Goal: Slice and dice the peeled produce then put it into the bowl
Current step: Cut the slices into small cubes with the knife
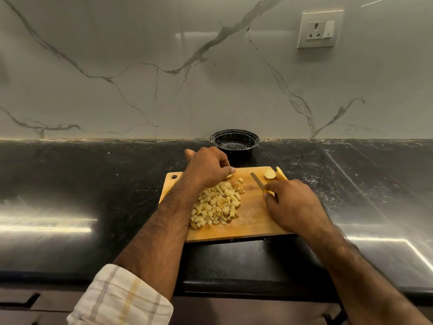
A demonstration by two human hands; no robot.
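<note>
A wooden cutting board (253,221) lies on the black counter. A heap of pale diced produce (216,205) covers its left-middle part. My left hand (206,166) hovers over the board's far-left area with fingers curled, pinching a small pale piece (230,176) at its fingertips. My right hand (293,205) grips the yellow handle of a knife (257,181), whose blade points away over the board. A half slice of produce (270,174) and another yellow slice (281,173) lie at the board's far-right corner. The empty black bowl (235,143) stands behind the board against the wall.
The black stone counter (82,184) stretches to both sides of the board. A marble backsplash rises behind it, with a wall socket (319,29) at upper right. Drawer fronts run below the counter's front edge.
</note>
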